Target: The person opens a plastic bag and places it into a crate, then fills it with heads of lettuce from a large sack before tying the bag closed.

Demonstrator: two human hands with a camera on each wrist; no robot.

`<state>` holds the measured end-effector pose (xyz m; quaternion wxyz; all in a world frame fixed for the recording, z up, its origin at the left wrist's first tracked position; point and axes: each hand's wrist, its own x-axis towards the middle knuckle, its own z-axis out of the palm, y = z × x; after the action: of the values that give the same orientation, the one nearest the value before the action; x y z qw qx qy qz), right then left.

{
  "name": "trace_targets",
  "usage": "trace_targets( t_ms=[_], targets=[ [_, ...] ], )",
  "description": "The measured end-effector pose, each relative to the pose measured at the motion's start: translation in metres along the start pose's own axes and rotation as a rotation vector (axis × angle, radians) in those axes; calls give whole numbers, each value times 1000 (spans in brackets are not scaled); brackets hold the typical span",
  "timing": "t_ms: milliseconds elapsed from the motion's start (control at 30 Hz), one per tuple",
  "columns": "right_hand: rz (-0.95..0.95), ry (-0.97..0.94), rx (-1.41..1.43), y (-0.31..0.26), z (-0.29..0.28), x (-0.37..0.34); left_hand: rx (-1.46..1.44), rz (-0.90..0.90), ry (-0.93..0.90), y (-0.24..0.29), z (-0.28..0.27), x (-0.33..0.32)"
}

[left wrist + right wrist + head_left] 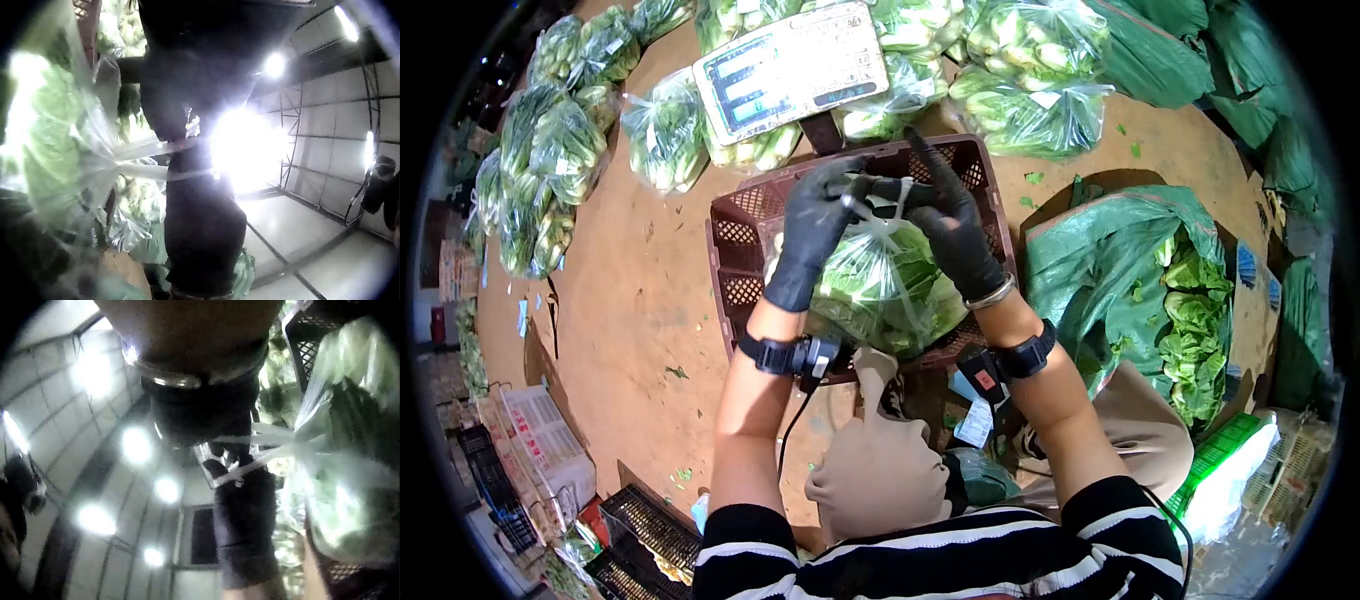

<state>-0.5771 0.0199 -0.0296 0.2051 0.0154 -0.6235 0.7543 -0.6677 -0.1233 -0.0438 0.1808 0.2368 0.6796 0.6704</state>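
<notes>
hands (812,228) (956,232) on bag strips (144,170), leafy greens (880,275) below

Shows tan floor (635,345) around head view's middle; in left wrist view, pale ceiling panels (331,117) at right, lit tube lamp (347,24) upper right.
</notes>
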Motion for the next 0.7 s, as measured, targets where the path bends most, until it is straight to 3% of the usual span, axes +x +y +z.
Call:
trace_targets(
  t_ms=[33,100,167,200,233,333,400,433,500,533,567,600,633,667,700],
  targets=[
    [-56,-54,-329,2,-2,3,-263,46,-32,-3,10,-12],
    [-189,-152,-313,14,-3,12,-229,13,-2,-11,11,-14],
    [-571,-277,-692,13,11,17,-205,-18,-48,0,6,-8],
    [-499,-268,-685,9,12,15,-155,-15,-85,-2,4,-6],
    [-560,-305,-703,11,9,19,-275,33,-181,-7,7,-6],
    [-657,-333,-790,12,8,24,-103,85,-161,-19,6,-5],
    [-439,-396,-744,5,7,21,-135,4,-198,-19,-1,0],
    [-426,-397,-752,6,4,18,-176,-79,-237,-8,3,2],
    [-411,-294,-691,8,7,17,-156,-63,-300,4,1,5],
    [-248,-85,-561,27,8,1,7,-130,-283,0,-3,4],
    [-251,-89,-561,42,4,-9,180,-188,-267,-3,-11,8],
    [-87,65,-324,53,-3,-15,123,-57,-66,-22,-20,9],
    [85,218,-85,56,-8,-23,287,42,-45,-34,-26,10],
    [197,267,130,46,-10,-30,460,67,38,-58,-38,12],
    [205,285,127,45,-18,-37,628,84,111,-80,-43,14]
  ],
)
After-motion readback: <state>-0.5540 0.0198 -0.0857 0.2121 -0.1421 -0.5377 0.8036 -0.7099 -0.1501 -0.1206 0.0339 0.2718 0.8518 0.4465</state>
